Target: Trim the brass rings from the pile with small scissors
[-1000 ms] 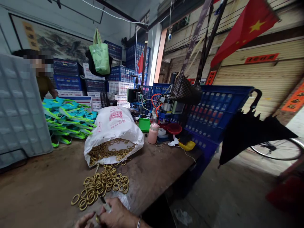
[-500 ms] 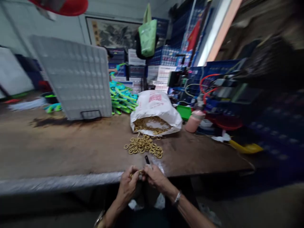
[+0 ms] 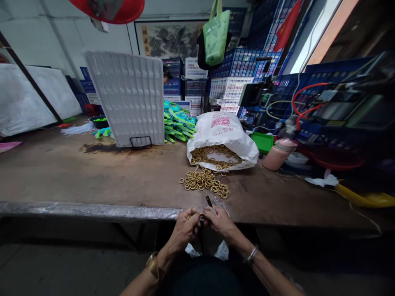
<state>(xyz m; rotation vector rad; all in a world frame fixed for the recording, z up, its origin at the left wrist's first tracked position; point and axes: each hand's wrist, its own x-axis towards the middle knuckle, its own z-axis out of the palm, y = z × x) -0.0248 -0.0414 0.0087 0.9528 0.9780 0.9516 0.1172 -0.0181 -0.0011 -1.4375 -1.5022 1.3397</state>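
Note:
My left hand [image 3: 185, 227] and my right hand [image 3: 219, 220] meet at the front edge of the brown worktable [image 3: 92, 176], both closed. Between the left fingers a brass ring [image 3: 189, 216] shows. From the right hand a small dark tool [image 3: 209, 201] sticks up. Just beyond lies a loose pile of brass rings [image 3: 205, 183], and behind it a white sack [image 3: 222, 137] lies on its side, open, with several more rings spilling out.
A white plastic tray [image 3: 129, 98] leans upright on a stand at the back. Green and blue straps [image 3: 178, 122] are heaped behind it. A pink bottle [image 3: 279, 153], green box [image 3: 262, 142], machine with red hoses [image 3: 311, 107] and yellow scoop [image 3: 361, 198] crowd the right. Blue and white crates [image 3: 228, 74] are stacked behind.
The view has swung left and down from the street side to the table. My hands stay joined on the ring and tool at the table edge.

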